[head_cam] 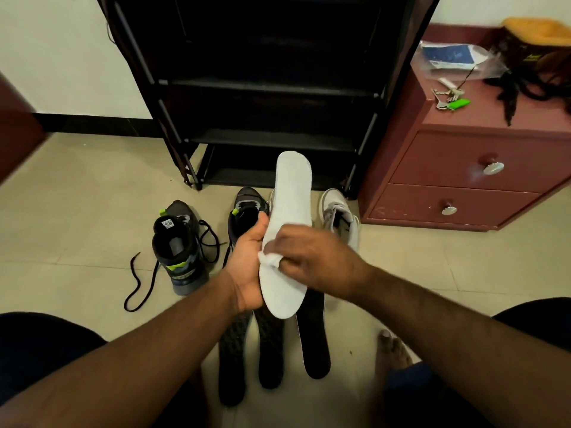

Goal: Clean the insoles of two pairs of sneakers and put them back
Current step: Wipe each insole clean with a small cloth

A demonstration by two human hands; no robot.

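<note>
The left hand [247, 267] grips the white insole [285, 236], which points long-ways up and away. The right hand [312, 257] pinches a white cloth [268, 259] against its middle.

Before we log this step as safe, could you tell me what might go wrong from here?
1. The left hand grips the white insole only near its heel, so the right hand rubbing with the cloth could bend it.
2. The loose black lace trails across the floor, a possible snag.
</note>
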